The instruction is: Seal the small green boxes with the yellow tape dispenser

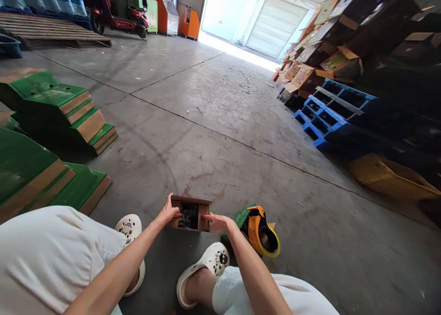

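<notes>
A small cardboard box stands on the floor between my feet, its top unfolded. Something black and shiny, like plastic wrapping, shows inside between two brown end flaps. My left hand grips the box's left end, one finger along the edge and others over the flap. At the opposite end, my right hand has its fingers on the right flap, gripping that side. Just right of it, an orange tape dispenser with a yellow-edged tape roll leans on a green box.
Green cartons are piled at the left. Blue pallets, a yellow crate and heaped cardboard boxes line the right. A wooden pallet and a red scooter stand at the far left. My white clogs flank the box.
</notes>
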Demonstrator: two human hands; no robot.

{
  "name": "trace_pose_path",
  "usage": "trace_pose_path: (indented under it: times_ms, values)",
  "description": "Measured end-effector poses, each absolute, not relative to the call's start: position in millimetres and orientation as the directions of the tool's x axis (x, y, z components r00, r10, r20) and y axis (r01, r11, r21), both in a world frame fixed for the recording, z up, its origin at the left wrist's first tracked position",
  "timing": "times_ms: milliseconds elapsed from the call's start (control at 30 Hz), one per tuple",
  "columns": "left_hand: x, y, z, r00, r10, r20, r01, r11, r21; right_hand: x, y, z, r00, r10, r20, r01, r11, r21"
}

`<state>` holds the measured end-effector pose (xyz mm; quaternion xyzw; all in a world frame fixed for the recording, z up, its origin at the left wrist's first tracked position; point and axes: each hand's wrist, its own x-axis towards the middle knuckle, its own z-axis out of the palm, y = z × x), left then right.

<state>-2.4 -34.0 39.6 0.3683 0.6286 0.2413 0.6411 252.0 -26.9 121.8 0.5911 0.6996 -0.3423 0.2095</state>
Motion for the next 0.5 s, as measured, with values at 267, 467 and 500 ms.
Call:
trace_pose_path:
  times_ms: [267,467,500]
  values:
    - [-2.9,-30.0,62.8,0.119,0.715,-0.689,0.051,0.689,0.723,254.0,-43.3,138.8,-0.274,0.668,-0.692,0.944,0.048,-0.328]
    - [-9.9,-26.2,64.3,0.128,0.717,-0.685,0.139,0.671,0.728,258.9,-42.7,137.7,-0.305,0.707,-0.638,0.927,0.069,-0.368]
    - [-10.8,-26.3,64.8,0.131,0.717,-0.685,0.150,0.668,0.729,258.7,-43.0,136.8,-0.304,0.717,-0.628,0.929,0.077,-0.362]
